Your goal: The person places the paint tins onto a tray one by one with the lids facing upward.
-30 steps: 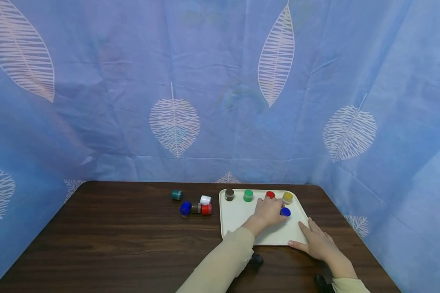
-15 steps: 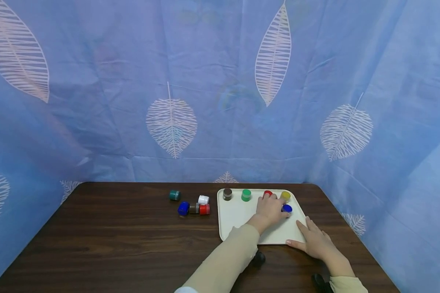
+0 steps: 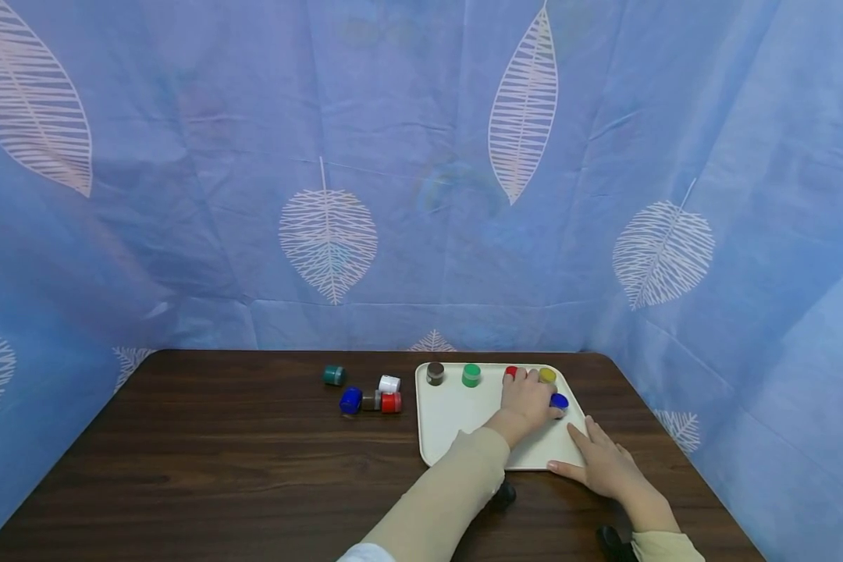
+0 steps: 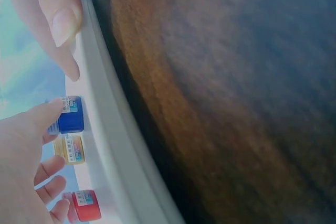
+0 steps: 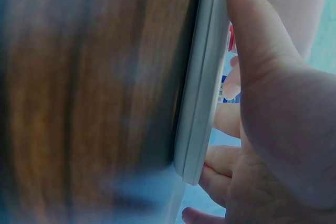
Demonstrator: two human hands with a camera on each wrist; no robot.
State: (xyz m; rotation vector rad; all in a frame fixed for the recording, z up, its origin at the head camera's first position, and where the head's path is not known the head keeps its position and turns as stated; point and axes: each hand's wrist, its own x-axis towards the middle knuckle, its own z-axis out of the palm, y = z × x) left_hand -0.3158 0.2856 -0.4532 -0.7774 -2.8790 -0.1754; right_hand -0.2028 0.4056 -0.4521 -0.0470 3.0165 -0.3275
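Pinching a blue paint jar (image 3: 560, 400) with the left hand (image 3: 525, 403), toward three o'clock on the white tray (image 3: 457, 425); touching that tray's four-o'clock corner with the right hand (image 3: 607, 466), spread.

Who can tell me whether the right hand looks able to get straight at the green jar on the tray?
Probably not: the left hand, touching the blue jar, lies over the tray between the right hand and the green jar.
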